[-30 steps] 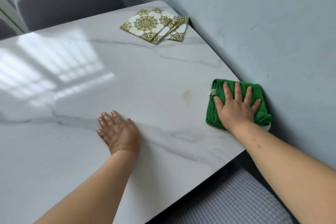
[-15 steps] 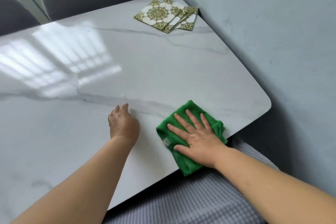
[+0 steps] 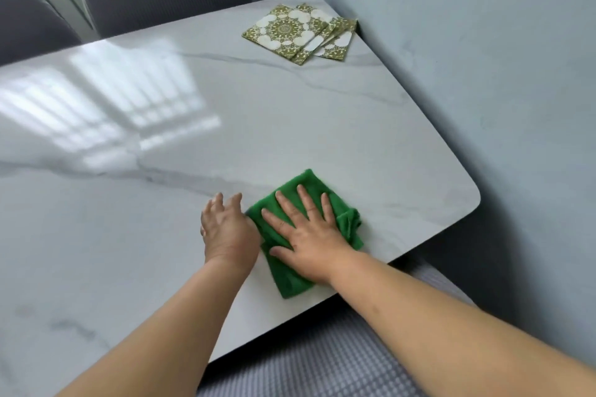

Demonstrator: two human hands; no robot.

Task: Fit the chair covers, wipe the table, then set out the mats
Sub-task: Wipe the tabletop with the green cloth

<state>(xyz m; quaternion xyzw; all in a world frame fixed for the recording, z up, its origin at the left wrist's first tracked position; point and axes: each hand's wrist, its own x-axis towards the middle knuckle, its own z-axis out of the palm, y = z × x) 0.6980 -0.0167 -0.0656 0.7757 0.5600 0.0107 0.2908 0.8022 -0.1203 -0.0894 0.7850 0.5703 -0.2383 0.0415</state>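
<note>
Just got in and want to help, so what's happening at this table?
A person is wiping the white marble-look table. The right hand presses flat on a folded green microfibre cloth near the table's near edge, while the left hand rests on the tabletop just beside the cloth. The green-and-white patterned square mats sit stacked at the far corner by the wall, not yet set out.

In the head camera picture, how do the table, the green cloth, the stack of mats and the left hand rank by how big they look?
1. Table, by far the largest.
2. Green cloth, though the right hand covers much of it.
3. Mats and left hand: they look about alike. The mats lie farther from the camera, so I won't rank them.
</note>
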